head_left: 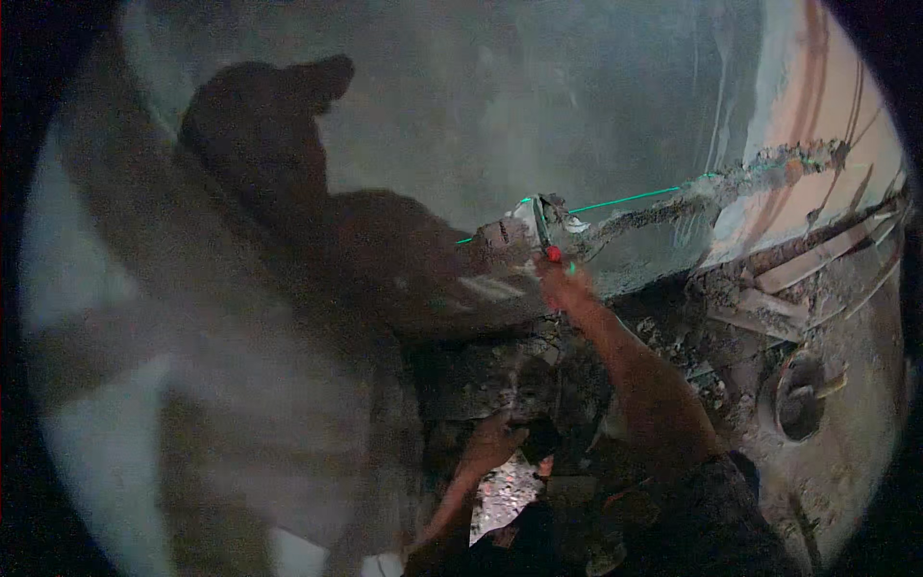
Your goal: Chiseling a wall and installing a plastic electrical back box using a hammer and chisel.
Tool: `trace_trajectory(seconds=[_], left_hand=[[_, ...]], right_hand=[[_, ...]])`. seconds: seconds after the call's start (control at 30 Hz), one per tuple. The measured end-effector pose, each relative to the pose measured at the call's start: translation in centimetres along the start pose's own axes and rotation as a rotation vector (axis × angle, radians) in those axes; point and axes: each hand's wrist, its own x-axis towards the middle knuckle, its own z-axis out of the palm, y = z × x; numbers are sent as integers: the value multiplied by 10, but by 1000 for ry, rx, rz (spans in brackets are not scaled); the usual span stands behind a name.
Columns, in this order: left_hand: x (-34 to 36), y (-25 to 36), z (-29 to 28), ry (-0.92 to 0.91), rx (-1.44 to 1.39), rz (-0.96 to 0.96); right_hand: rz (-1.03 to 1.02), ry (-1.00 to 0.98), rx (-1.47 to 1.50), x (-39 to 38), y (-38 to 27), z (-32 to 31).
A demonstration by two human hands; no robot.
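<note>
Centrally, a red-handled tool (553, 254) is gripped in the right hand (571, 288), the fingers being closed around the handle. The tool is held roughly upright, with its dark blade directed up at a broken patch (502, 238) in the grey wall (615, 106). Pale material (524, 213) is seen just beside the blade; whether it is touched by the blade cannot be told.

The left hand (495, 442) is positioned lower and nearer to the body, beside a dark, rough area below the wall. Its grip cannot be determined, as the fingers are poorly lit. Brightly lit rubble (510, 495) is visible just beside the left forearm.

The wall is crossed by a thin green line (625, 200), which is interrupted at the tool. A rough groove (769, 171) is extended from near the patch toward the right, where the surface is coloured orange. At the far right, boards (817, 258) are laid among debris, and a round container (775, 404) is located below them. A large shadow (260, 144) is cast on the wall at the left.
</note>
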Motion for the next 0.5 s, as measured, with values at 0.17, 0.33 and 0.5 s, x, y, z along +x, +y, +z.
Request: trace_trajectory(seconds=[0.17, 0.33, 0.5], left_hand=[[-66, 47, -49, 176, 5, -63], [-132, 108, -76, 373, -33, -40], [-172, 163, -71, 488, -104, -129]], right_hand=[[34, -195, 568, -44, -14, 18], [30, -175, 569, -49, -22, 30], [-45, -101, 739, -35, -21, 34]])
